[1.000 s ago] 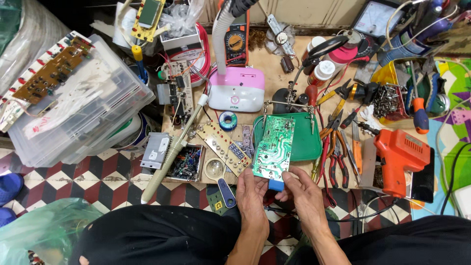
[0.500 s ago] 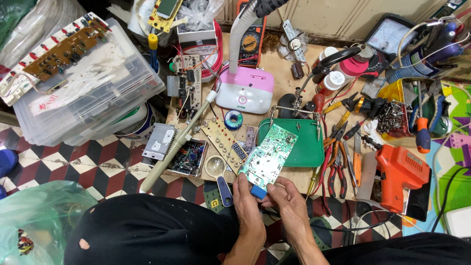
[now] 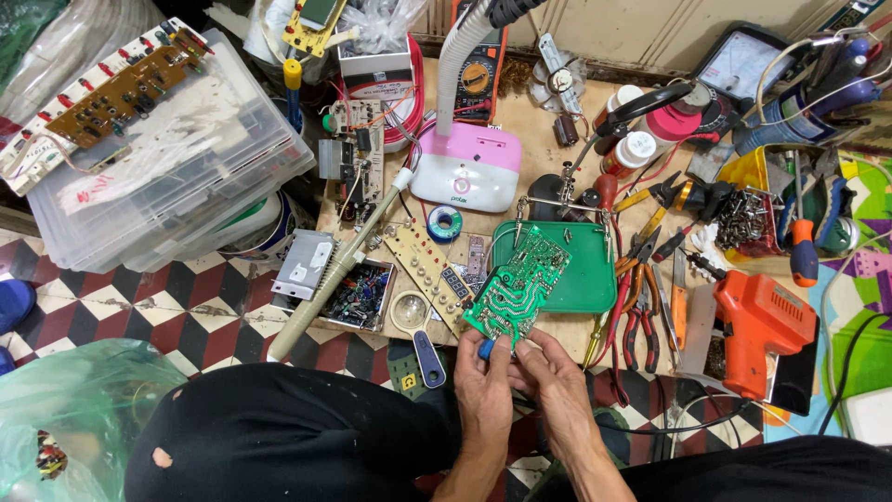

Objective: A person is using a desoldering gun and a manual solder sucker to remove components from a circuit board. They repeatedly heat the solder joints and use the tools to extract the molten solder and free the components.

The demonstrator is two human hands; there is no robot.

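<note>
A green circuit board [image 3: 517, 283] is held up, solder side toward me, over the near edge of the workbench. My left hand [image 3: 483, 381] grips its lower edge next to a small blue part [image 3: 486, 348]. My right hand [image 3: 555, 379] pinches the same lower edge from the right. Behind the board lies a green tray [image 3: 576, 279] on the wooden bench.
A pink-and-white lamp base [image 3: 467, 168], a solder roll [image 3: 447, 223], a magnifier [image 3: 414, 323], pliers [image 3: 636, 297] and an orange soldering gun [image 3: 759, 327] crowd the bench. Clear plastic boxes [image 3: 158, 158] stand at the left. A box of small parts [image 3: 353, 296] sits near the front.
The view has shifted, so the bench sits lower and further right. Both hands keep hold of the green board, which is now tilted more to the right.
</note>
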